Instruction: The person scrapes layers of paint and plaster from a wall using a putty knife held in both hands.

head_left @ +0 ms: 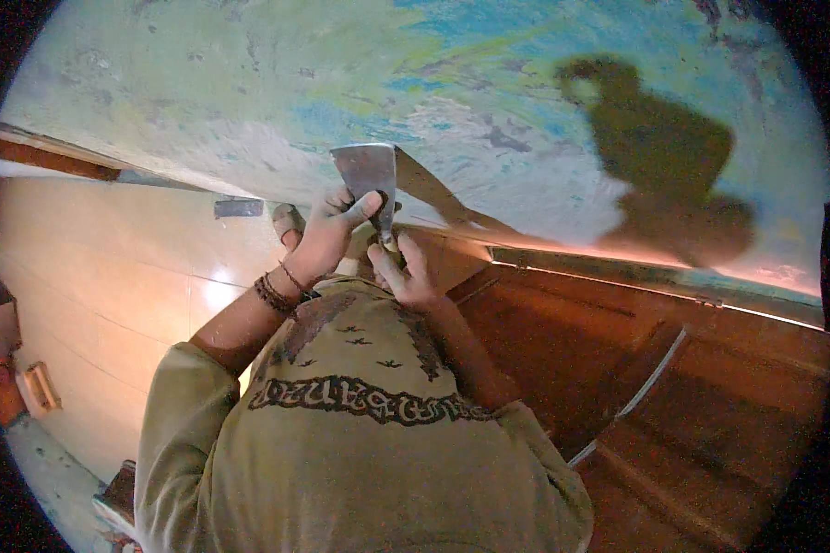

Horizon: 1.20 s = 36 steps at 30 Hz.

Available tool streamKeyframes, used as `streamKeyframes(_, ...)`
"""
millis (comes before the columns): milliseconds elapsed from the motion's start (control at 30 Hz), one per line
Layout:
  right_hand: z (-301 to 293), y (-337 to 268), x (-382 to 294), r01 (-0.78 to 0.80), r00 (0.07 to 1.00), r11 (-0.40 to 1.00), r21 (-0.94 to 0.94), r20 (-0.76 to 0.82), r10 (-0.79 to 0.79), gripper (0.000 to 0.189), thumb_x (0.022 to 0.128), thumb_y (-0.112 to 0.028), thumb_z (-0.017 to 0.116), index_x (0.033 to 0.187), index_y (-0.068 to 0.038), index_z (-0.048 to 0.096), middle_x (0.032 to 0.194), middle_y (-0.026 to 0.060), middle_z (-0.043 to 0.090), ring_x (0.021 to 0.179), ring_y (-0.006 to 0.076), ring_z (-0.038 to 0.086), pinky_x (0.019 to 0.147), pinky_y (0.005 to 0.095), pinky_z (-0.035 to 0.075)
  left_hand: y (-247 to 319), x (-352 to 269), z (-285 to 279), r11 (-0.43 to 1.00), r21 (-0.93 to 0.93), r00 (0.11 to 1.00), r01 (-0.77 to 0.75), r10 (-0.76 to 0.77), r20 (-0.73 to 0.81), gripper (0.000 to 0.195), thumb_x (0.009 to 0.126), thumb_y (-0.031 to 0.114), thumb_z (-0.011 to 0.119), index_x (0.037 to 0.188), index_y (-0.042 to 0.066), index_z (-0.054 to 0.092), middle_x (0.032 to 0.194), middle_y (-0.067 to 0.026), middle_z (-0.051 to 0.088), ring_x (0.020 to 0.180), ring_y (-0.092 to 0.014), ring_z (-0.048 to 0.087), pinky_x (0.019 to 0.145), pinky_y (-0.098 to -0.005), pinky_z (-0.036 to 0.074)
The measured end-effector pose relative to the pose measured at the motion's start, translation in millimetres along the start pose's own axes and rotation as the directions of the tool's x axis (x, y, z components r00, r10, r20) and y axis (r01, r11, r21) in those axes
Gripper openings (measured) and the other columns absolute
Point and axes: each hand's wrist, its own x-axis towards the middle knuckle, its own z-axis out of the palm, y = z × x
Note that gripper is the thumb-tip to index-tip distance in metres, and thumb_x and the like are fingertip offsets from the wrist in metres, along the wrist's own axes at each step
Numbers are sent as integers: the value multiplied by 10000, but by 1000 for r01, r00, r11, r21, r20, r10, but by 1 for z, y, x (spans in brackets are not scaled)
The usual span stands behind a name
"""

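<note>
A metal scraper [366,169] with a wide, flared blade is held up in front of my chest, its broad edge towards the wall. My left hand [328,235], with dark bracelets at the wrist, pinches the blade, thumb across its face. Lower down, my right hand [404,276] has its fingers around the scraper's handle, which is mostly hidden. Beyond the blade is a wall [263,90] with patchy white, green and blue paint and worn spots. Whether the blade touches the wall cannot be told.
Brown wooden panels [567,345] stand to the right, with a pale strip [636,401] across them. Below on the left lies a light tiled floor [131,263] with a small grey block [238,207] near the wall. A sandalled foot [288,222] shows beside my left hand.
</note>
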Motion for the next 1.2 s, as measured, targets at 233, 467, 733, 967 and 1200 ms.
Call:
streamKeyframes(233,30,4,11,-359,932,896,260,56,357,468,958,-481,319,848,-66,504,557,38,480,505,133,479,475,265,357,-7,-9,-11,993,3,986,118,-118,120,335,933,343,492,954,17,563,742,-66,614,465,-139,571,317,-247,446)
streamKeyframes(467,79,-7,26,-91,917,859,503,-294,269,426,957,-456,325,1005,-60,475,670,39,491,528,134,461,487,267,355,2,14,-44,869,456,948,190,-284,146,398,955,394,437,842,55,613,766,-2,623,644,-59,532,535,-234,412)
streamKeyframes(733,96,21,52,264,849,884,385,-527,-24,416,956,-408,370,1061,-22,487,781,38,555,641,105,511,534,281,418,-6,23,-49,822,556,981,-121,15,192,463,940,372,492,641,27,566,520,34,486,472,-48,380,414,-243,305)
streamKeyframes(967,111,13,52,74,912,768,637,-355,207,504,956,-484,287,972,-28,501,723,46,555,590,116,517,508,282,417,6,17,-45,747,640,980,-179,78,183,469,942,353,492,638,3,570,514,1,499,492,-74,410,455,-270,363)
streamKeyframes(1200,116,22,57,193,912,760,621,-398,94,517,955,-491,287,1001,-18,489,638,51,539,459,122,505,397,285,414,0,14,-58,701,702,988,-129,32,149,462,942,352,492,654,0,573,544,-10,526,523,-76,443,487,-265,393)
